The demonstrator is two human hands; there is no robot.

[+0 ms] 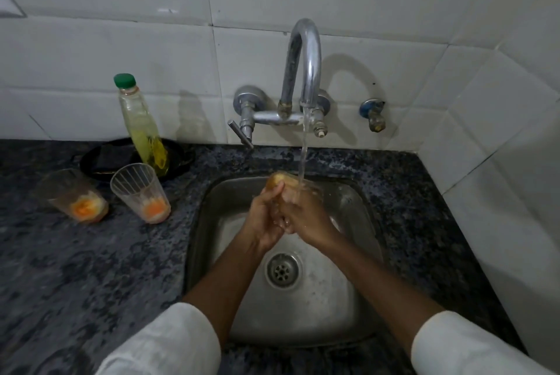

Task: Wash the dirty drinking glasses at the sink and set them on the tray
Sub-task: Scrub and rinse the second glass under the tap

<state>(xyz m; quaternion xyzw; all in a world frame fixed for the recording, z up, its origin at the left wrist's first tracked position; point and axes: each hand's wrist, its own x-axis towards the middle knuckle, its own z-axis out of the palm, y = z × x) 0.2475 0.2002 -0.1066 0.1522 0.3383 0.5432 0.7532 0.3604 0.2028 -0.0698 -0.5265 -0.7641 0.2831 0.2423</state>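
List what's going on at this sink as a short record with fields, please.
place: steel sink set in a dark speckled counter
tap: tap running, stream falling onto the hands
in hand: left hand and right hand both grip a glass under the water
waiting: two dirty glasses with orange residue, upright on the counter left of the sink
nearby: green-capped bottle behind them
tray: not identifiable
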